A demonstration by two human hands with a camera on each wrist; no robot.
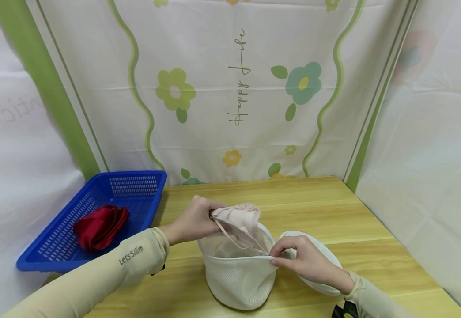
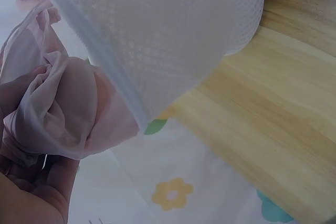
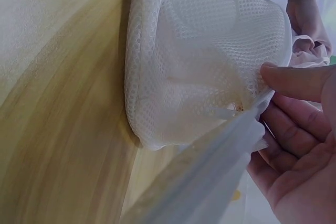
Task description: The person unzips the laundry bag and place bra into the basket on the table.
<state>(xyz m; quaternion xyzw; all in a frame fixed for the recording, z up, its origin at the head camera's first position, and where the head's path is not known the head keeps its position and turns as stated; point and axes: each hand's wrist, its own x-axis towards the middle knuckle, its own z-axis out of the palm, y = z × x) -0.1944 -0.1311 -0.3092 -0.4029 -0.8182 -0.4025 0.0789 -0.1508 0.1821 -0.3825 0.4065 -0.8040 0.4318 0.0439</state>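
Observation:
A white mesh laundry bag (image 1: 240,280) stands upright on the table with its round lid (image 1: 327,252) folded out to the right. My left hand (image 1: 194,221) grips a pale pink bra-like garment (image 1: 238,218) with thin straps, over the bag's mouth. In the left wrist view the garment's soft, sheer fabric (image 2: 71,106) bunches between thumb and fingers, beside the bag's rim (image 2: 105,61). My right hand (image 1: 304,260) pinches the rim on the right, close to the lid. The right wrist view shows the thumb on the mesh edge and the fingers behind it.
A blue plastic basket (image 1: 151,216) sits at the left of the table, with a crumpled dark red satiny cloth (image 1: 101,227) in it. Printed white curtains (image 1: 222,53) enclose the wooden table (image 1: 377,265) at the back and both sides.

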